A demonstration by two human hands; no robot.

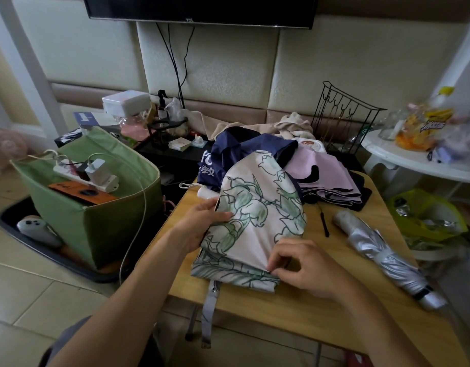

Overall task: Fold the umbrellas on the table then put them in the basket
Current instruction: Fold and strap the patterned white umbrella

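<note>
A white umbrella with a green floral print (257, 215) lies loosely bunched on the wooden table (308, 308). My left hand (202, 221) grips its left edge near the white handle (204, 192). My right hand (305, 266) pinches a fold of its fabric at the lower right. Its grey strap (210, 308) hangs over the table's front edge. Behind it lie a navy umbrella (233, 152) and a pink umbrella (329, 176), both unfolded. A silver umbrella (382, 252) lies rolled up on the right. The green fabric basket (109, 223) stands on the floor to the left.
The basket holds a power strip with chargers (91, 170) and an orange box (80, 194); a white cable trails out of it. A black wire rack (342, 115), clutter and towels stand behind. A white round table (413, 157) with snacks is at right, a yellow-green bag (427, 218) below.
</note>
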